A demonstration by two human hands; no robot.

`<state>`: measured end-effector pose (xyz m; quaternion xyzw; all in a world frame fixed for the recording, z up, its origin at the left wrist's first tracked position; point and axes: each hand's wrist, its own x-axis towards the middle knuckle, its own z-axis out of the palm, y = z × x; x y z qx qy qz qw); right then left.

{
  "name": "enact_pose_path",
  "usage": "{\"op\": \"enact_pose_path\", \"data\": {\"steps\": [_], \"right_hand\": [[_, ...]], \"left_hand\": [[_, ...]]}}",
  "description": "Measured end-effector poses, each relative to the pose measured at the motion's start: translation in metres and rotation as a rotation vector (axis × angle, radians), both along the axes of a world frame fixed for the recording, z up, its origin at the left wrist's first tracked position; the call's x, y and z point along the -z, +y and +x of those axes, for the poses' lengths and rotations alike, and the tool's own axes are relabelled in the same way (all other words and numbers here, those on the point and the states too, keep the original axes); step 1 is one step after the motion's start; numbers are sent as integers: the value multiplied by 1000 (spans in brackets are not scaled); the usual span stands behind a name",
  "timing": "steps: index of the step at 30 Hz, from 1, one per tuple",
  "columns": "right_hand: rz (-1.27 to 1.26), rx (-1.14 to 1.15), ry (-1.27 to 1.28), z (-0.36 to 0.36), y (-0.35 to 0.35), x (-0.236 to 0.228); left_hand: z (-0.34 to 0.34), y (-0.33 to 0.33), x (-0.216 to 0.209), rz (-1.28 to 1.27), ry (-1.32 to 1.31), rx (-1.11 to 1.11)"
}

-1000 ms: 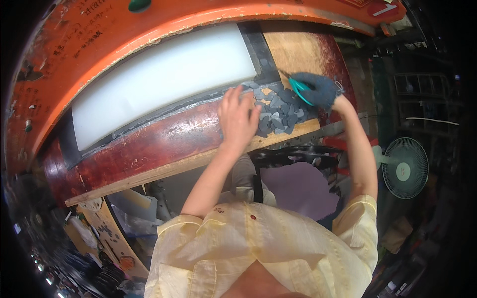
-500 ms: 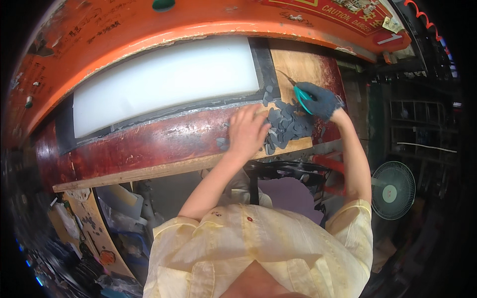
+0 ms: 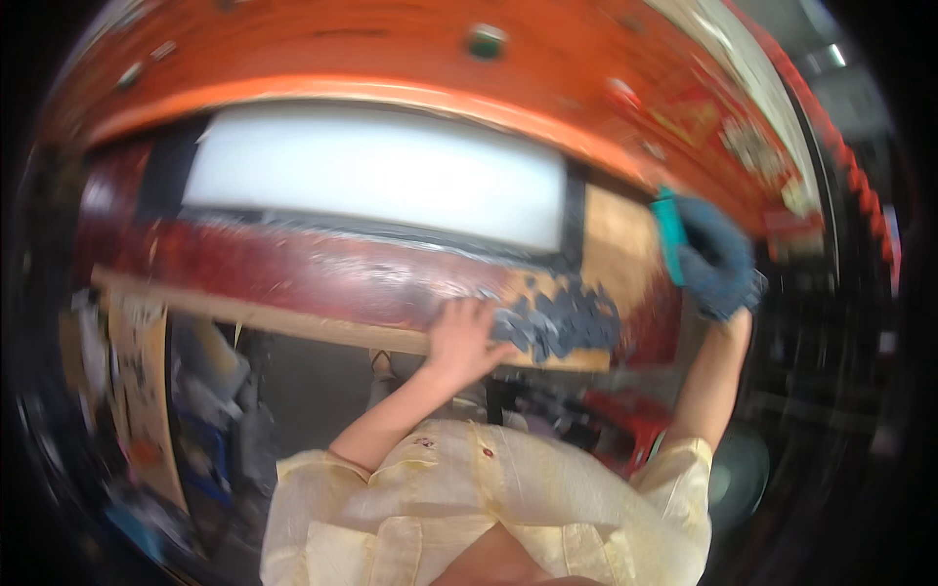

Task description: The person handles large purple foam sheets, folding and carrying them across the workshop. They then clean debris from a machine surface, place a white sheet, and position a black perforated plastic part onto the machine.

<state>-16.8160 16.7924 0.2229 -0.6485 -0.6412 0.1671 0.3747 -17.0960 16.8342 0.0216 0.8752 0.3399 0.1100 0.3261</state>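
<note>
My bare left hand [image 3: 461, 337] rests flat on the lower red wooden band [image 3: 293, 273] of a big orange-framed sign, its fingers touching a patch of grey peeled flakes [image 3: 562, 322]. My right hand [image 3: 718, 259], in a dark blue glove, is raised to the right of the patch and grips a tool with a teal handle [image 3: 670, 234]. The tool's tip is hidden by blur. A white panel [image 3: 381, 171] fills the middle of the sign, with bare light wood [image 3: 616, 230] at its right end.
An orange curved frame [image 3: 391, 59] arches above the white panel. Papers and clutter [image 3: 147, 391] hang at the lower left. Something red [image 3: 625, 420] sits below the sign, and a fan [image 3: 733, 479] shows dimly at the lower right. The whole picture is blurred.
My head has turned, so the sign shifted down and left in the picture. My gloved right hand lifted with the tool away from the grey patch. The left hand stays on the red band.
</note>
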Motion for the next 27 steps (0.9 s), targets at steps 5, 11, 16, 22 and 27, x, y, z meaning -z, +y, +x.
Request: {"op": "enact_pose_path", "data": {"steps": [5,11,16,22,27], "right_hand": [[312,105,-312,32,148,-88],[44,77,-850,83,249,-105],[428,-94,-311,-14,142,-9],[-512,-312,-943,-104,47,163],[-299,-104,-734,-86,0,177]], "left_hand": [[29,-17,17,4,-99,68],[34,-13,29,49,-401,77],[-3,11,24,95,-57,-233],[16,-5,44,152,-116,-101],[54,-17,39,-48,-55,201]]}}
